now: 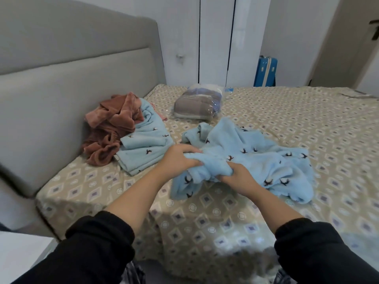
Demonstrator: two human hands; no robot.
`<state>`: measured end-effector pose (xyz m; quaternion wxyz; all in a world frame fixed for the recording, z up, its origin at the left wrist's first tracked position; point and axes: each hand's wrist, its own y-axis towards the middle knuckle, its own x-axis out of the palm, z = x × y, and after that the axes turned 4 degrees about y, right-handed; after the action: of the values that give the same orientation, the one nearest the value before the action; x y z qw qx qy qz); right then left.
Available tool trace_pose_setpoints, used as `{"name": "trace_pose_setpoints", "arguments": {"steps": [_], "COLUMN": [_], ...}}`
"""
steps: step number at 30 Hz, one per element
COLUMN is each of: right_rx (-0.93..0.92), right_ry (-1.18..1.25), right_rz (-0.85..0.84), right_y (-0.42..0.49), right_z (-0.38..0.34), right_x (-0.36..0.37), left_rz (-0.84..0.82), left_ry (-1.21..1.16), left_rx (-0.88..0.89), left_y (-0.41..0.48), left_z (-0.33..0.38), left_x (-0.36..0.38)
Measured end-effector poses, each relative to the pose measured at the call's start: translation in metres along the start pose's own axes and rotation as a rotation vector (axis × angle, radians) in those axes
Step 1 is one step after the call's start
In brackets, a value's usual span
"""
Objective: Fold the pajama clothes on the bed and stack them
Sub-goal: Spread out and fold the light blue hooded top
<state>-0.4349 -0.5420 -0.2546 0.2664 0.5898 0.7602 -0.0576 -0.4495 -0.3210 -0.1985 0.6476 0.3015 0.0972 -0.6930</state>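
Gripping the blue top (266, 160) with both hands, near the front edge of the bed (307, 124). Clamping a bunched fold from above with the left hand (180, 158), fingers (191, 151) curled over the fleece. Clenching the same wad from the near side with the right hand (238, 177), fingertips buried in the cloth. Lying crumpled otherwise, spread to the right and back over the sheet, with the scalloped hem stopping short of the front edge.

Leaving wide bare sheet to the right, out to the bed's far side, and a bare strip in front between top and mattress edge.

Sitting just left of the top, parted from it by a narrow gap of sheet: a folded blue piece (143, 148), flat and roughly rectangular, its near corner close to the left wrist. Touching that piece on its left: a brown heap (110, 130), unfolded, pushed up against the grey headboard (71, 78). Resting behind, apart from the top and near the bed's far edge: a bagged blanket (196, 105) in clear plastic.

Walling in the bed's whole left side with the padded headboard. Standing beyond the far edge: white wardrobe (215, 37) doors and an upright blue suitcase (265, 71). Showing at lower left, beside the mattress corner: a white nightstand (20, 253) top.
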Motion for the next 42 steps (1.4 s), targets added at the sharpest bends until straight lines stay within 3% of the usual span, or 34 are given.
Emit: {"name": "trace_pose_setpoints", "arguments": {"steps": [3,6,8,9,12,14,16,18,23,27,30,36,39,42], "right_rx": [0.099,0.251,0.364,0.381,0.281,0.232,0.322,0.387,0.601,0.595,0.498,0.432,0.365,0.191], "right_ry": [0.164,0.356,0.384,0.338,0.371,0.287,-0.058,-0.249,-0.466,-0.549,-0.660,-0.470,-0.360,-0.324], "right_rz": [-0.079,-0.235,-0.240,-0.146,0.441,0.679,0.648,0.582,0.274,0.061,0.068,0.270,0.417,0.489], "right_y": [-0.013,-0.015,0.002,0.018,0.076,0.102,0.112,0.114,0.084,0.053,0.046,0.048,0.052,0.067], "right_z": [-0.025,-0.044,-0.053,-0.058,-0.068,-0.060,-0.038,-0.004,0.074,0.120,0.130,0.121,0.101,0.069], "right_x": [-0.014,-0.037,-0.054,-0.064,-0.098,-0.119,-0.125,-0.116,-0.087,-0.078,-0.079,-0.088,-0.099,-0.104], "left_rz": [0.156,0.100,0.025,-0.001,0.057,0.123,0.090,0.027,-0.031,0.105,0.125,0.072,0.290,0.552], "left_ry": [-0.176,-0.405,-0.473,-0.510,-0.596,-0.555,-0.423,-0.321,-0.223,-0.144,-0.036,-0.148,-0.091,-0.191], "left_rx": [-0.070,-0.189,-0.255,-0.293,-0.428,-0.519,-0.583,-0.604,-0.531,-0.295,-0.184,-0.156,-0.168,-0.183], "left_y": [-0.003,0.000,0.007,0.013,0.036,0.050,0.058,0.062,0.073,0.094,0.121,0.154,0.154,0.145], "left_z": [0.005,0.005,-0.001,-0.005,-0.016,-0.024,-0.034,-0.047,-0.079,-0.088,-0.083,-0.065,-0.054,-0.025], "left_x": [-0.010,-0.019,-0.026,-0.027,-0.021,-0.006,0.014,0.037,0.081,0.102,0.108,0.114,0.087,0.058]}}
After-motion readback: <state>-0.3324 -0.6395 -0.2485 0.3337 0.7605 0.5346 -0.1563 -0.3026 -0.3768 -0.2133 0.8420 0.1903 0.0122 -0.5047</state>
